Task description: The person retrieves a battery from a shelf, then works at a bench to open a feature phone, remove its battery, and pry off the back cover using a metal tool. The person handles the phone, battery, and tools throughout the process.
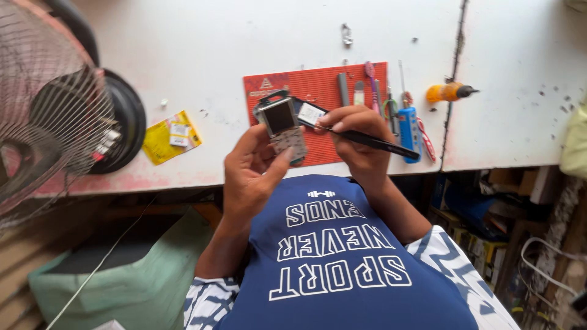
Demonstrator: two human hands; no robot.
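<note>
Left hand: fingers curled round a small grey keypad phone with a dark screen, held upright above the table edge. Right hand: pinched on a slim black rod-shaped tool, tip at the phone's opened back part. Beneath both: red rectangular work mat on the white worn table. Blue-handled tool and orange screwdriver to the right; yellow packet and fan grille to the left.

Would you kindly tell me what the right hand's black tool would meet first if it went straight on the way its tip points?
The right hand holds a black tool whose tip points left toward the small keypad phone in the left hand. It would likely meet the phone's upper right edge first; depth is uncertain.
</note>
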